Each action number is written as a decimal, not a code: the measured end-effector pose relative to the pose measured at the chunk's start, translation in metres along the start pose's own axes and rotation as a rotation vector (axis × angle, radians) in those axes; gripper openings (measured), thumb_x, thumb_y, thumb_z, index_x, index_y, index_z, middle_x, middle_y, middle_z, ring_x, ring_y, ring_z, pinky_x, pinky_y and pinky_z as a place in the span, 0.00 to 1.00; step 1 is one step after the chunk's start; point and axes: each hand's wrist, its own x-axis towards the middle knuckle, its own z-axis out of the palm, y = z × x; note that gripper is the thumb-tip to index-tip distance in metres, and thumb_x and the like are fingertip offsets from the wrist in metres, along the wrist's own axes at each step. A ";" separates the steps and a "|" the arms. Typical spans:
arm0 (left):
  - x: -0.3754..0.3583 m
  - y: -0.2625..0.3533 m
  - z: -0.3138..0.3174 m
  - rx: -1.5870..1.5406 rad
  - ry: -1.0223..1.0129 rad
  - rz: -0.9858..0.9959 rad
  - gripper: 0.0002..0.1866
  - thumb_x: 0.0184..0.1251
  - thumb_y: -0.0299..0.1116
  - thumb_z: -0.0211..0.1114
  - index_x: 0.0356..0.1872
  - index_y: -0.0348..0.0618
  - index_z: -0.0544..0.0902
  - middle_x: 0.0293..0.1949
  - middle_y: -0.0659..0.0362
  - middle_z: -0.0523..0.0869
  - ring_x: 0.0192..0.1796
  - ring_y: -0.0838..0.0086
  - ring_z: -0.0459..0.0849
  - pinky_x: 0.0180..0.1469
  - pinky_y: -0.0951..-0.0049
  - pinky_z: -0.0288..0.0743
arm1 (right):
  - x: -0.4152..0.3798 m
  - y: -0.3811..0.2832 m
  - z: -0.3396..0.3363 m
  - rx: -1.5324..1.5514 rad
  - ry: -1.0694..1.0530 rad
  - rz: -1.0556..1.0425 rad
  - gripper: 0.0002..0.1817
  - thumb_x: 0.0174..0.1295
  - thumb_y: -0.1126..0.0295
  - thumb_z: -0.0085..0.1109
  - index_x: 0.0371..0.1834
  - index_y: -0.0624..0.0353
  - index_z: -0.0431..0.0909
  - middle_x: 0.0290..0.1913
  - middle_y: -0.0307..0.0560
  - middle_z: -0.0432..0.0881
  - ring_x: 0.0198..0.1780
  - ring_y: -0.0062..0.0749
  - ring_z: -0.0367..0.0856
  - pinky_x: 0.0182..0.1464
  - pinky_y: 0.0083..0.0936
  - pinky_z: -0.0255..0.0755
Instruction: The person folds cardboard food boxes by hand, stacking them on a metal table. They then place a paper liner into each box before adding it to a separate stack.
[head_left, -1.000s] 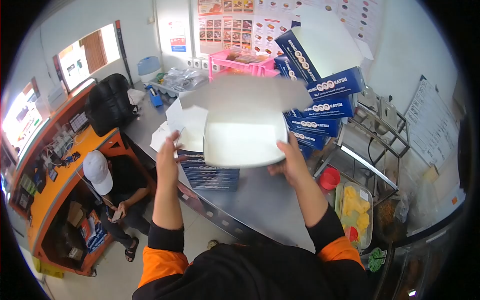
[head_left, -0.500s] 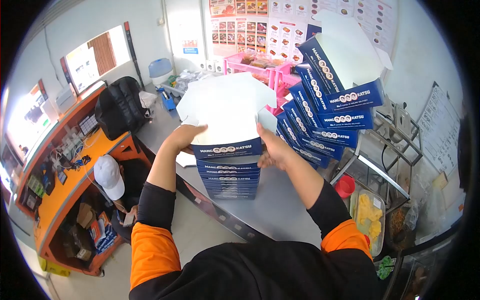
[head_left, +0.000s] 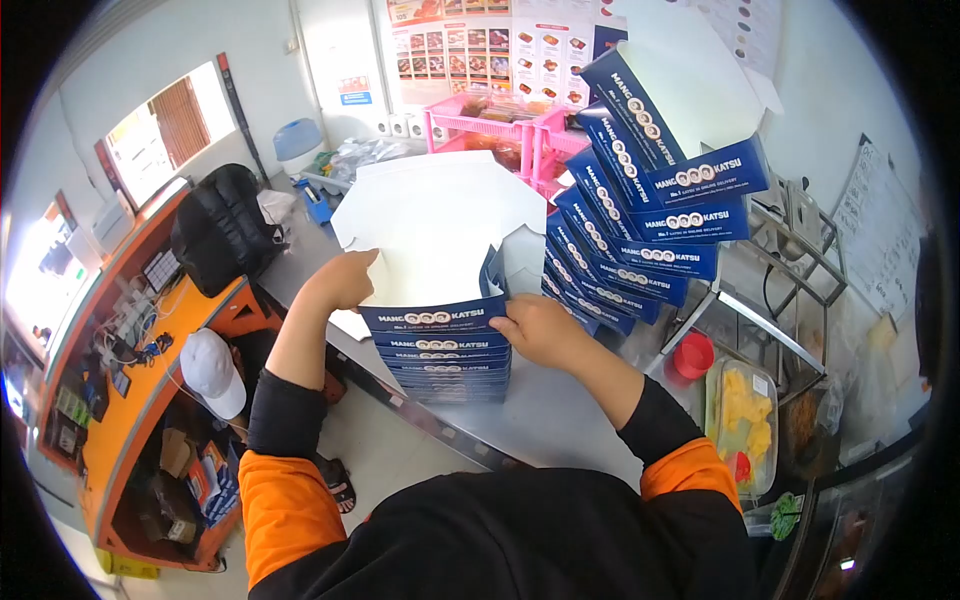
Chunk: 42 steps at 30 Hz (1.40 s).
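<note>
A blue and white cardboard food box with its white lid raised at the back sits on a stack of flat blue box blanks. My left hand closes on its left wall, thumb over the inner side. At the front right corner my right hand pinches the cardboard, where a side flap stands bent up. The fingers behind the walls are partly hidden. To the right, just past my right hand, leans a tall pile of folded boxes with the same print.
All this stands on a steel counter. Pink baskets are at the back. On the right are a metal rack, a red cup and a tray of yellow food. A person in a white cap sits at the left.
My right hand has moved down to the box's front right corner, and the right flap now stands folded up. The left hand keeps its place at the left wall. The view has shifted slightly.
</note>
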 end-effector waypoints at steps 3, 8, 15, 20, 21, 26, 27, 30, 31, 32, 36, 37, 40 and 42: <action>-0.010 0.006 -0.007 -0.085 -0.015 0.029 0.33 0.47 0.18 0.50 0.62 0.31 0.62 0.44 0.42 0.81 0.29 0.62 0.84 0.28 0.71 0.78 | 0.000 0.001 0.003 0.005 0.018 -0.031 0.18 0.60 0.59 0.50 0.31 0.67 0.77 0.33 0.57 0.77 0.38 0.51 0.76 0.41 0.39 0.70; 0.008 -0.013 -0.003 -0.080 -0.068 0.064 0.33 0.47 0.19 0.52 0.62 0.33 0.63 0.42 0.44 0.81 0.29 0.64 0.84 0.27 0.72 0.78 | -0.003 -0.004 0.005 -0.048 0.017 -0.004 0.17 0.60 0.58 0.51 0.32 0.64 0.79 0.34 0.53 0.77 0.37 0.47 0.77 0.40 0.38 0.70; -0.006 0.011 -0.008 0.062 -0.143 -0.111 0.34 0.45 0.23 0.57 0.61 0.39 0.67 0.41 0.45 0.82 0.34 0.63 0.83 0.32 0.71 0.79 | -0.013 -0.007 0.016 0.022 0.193 -0.015 0.18 0.56 0.56 0.57 0.32 0.61 0.81 0.38 0.45 0.75 0.38 0.41 0.78 0.39 0.32 0.71; 0.010 -0.010 0.016 0.429 0.272 0.198 0.23 0.50 0.33 0.59 0.49 0.34 0.75 0.37 0.43 0.82 0.37 0.57 0.83 0.41 0.61 0.76 | -0.010 0.000 0.022 0.084 0.152 -0.229 0.19 0.52 0.52 0.61 0.34 0.59 0.81 0.38 0.44 0.76 0.38 0.40 0.78 0.38 0.30 0.72; -0.003 0.018 0.016 0.501 0.406 0.203 0.21 0.51 0.34 0.58 0.46 0.32 0.77 0.35 0.42 0.82 0.36 0.56 0.83 0.41 0.58 0.75 | -0.007 0.000 0.023 0.081 0.124 -0.250 0.20 0.52 0.51 0.61 0.35 0.59 0.81 0.38 0.45 0.76 0.38 0.40 0.78 0.38 0.31 0.72; -0.029 0.122 0.054 0.404 0.162 0.318 0.14 0.53 0.39 0.59 0.32 0.37 0.80 0.29 0.48 0.83 0.36 0.56 0.83 0.40 0.63 0.77 | -0.004 -0.004 0.042 0.017 0.062 -0.376 0.25 0.48 0.47 0.62 0.36 0.58 0.80 0.38 0.47 0.77 0.38 0.41 0.78 0.38 0.32 0.73; -0.027 0.123 0.064 0.462 0.201 0.370 0.12 0.53 0.37 0.58 0.30 0.36 0.80 0.26 0.48 0.83 0.33 0.57 0.84 0.37 0.64 0.78 | -0.004 -0.004 0.043 0.016 0.097 -0.384 0.25 0.47 0.46 0.62 0.36 0.58 0.80 0.39 0.47 0.77 0.38 0.42 0.78 0.38 0.32 0.73; -0.031 0.122 0.072 0.477 0.330 0.386 0.09 0.53 0.32 0.57 0.27 0.36 0.79 0.26 0.48 0.83 0.32 0.58 0.84 0.34 0.67 0.78 | -0.001 0.004 0.036 0.000 0.161 -0.367 0.27 0.44 0.44 0.64 0.37 0.56 0.79 0.42 0.46 0.77 0.40 0.42 0.78 0.40 0.33 0.73; -0.033 0.122 0.069 0.463 0.293 0.419 0.09 0.53 0.32 0.57 0.27 0.36 0.79 0.26 0.48 0.83 0.32 0.58 0.84 0.34 0.66 0.78 | 0.002 0.010 0.032 -0.013 0.147 -0.330 0.28 0.43 0.44 0.64 0.37 0.56 0.79 0.44 0.46 0.77 0.41 0.43 0.78 0.40 0.33 0.73; -0.033 0.120 0.064 0.446 0.254 0.453 0.08 0.52 0.31 0.57 0.28 0.36 0.79 0.26 0.48 0.83 0.32 0.58 0.84 0.34 0.66 0.78 | 0.003 0.015 0.029 -0.025 0.130 -0.292 0.28 0.42 0.43 0.65 0.38 0.55 0.79 0.45 0.46 0.77 0.41 0.43 0.78 0.41 0.34 0.73; -0.023 0.122 0.063 0.468 0.103 0.447 0.08 0.52 0.30 0.57 0.28 0.37 0.81 0.28 0.48 0.83 0.33 0.58 0.84 0.35 0.64 0.77 | 0.006 0.027 0.033 0.067 0.167 -0.266 0.29 0.40 0.44 0.67 0.41 0.54 0.79 0.47 0.46 0.76 0.44 0.44 0.77 0.44 0.35 0.72; -0.018 0.122 0.064 0.487 0.078 0.446 0.08 0.52 0.31 0.57 0.28 0.38 0.82 0.29 0.48 0.84 0.33 0.58 0.84 0.35 0.64 0.77 | 0.005 0.027 0.036 0.080 0.194 -0.276 0.29 0.40 0.45 0.67 0.41 0.54 0.79 0.47 0.46 0.76 0.44 0.45 0.77 0.44 0.35 0.72; -0.003 0.128 0.071 0.547 0.004 0.452 0.10 0.53 0.35 0.58 0.27 0.40 0.84 0.31 0.48 0.84 0.35 0.58 0.84 0.37 0.63 0.77 | 0.003 0.029 0.039 0.101 0.262 -0.301 0.29 0.39 0.46 0.69 0.42 0.54 0.79 0.46 0.46 0.76 0.44 0.45 0.77 0.44 0.35 0.72; 0.000 0.134 0.068 0.592 -0.039 0.467 0.12 0.55 0.38 0.58 0.27 0.41 0.84 0.31 0.49 0.84 0.35 0.59 0.84 0.37 0.64 0.76 | 0.001 0.028 0.040 0.121 0.301 -0.310 0.28 0.39 0.48 0.69 0.41 0.54 0.79 0.44 0.46 0.75 0.43 0.44 0.77 0.44 0.34 0.72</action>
